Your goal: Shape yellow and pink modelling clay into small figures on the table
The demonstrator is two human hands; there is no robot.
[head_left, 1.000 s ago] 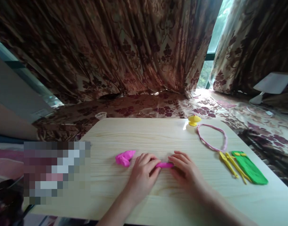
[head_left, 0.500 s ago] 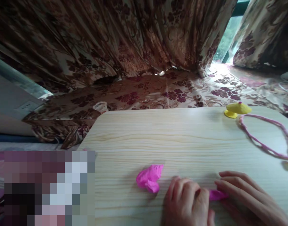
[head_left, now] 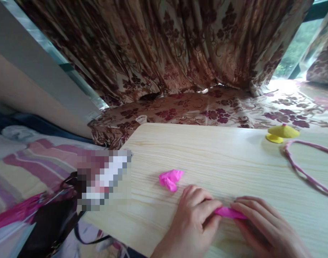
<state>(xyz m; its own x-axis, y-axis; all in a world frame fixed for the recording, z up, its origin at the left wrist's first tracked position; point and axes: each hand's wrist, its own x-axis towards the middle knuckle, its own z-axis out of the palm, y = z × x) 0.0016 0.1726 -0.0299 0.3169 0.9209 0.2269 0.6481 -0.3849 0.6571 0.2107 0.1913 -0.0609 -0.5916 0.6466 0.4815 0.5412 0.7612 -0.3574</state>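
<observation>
Between my two hands lies a narrow strip of bright pink material (head_left: 230, 212), perhaps crepe paper, close above the pale wooden table. Its left end is pinched between the thumb and fingers of my left hand (head_left: 197, 211). My right hand (head_left: 263, 218) has its fingers together over the strip's right end, partly hiding it. Beyond my left hand, apart from it, a crumpled piece of the same pink material (head_left: 170, 179) rests on the table (head_left: 201, 154).
A yellow cone-topped object on a round base (head_left: 283, 132) stands at the table's far right, beside a pink braided loop (head_left: 300, 172). A small clear cup (head_left: 141, 119) is behind the far left corner. Left are a dark bag (head_left: 48, 222) and a striped bed (head_left: 43, 161).
The view has swung left, bringing the bed and bag into sight. My left hand has turned and now pinches the strip's end more visibly; more of the pink strip shows between my hands.
</observation>
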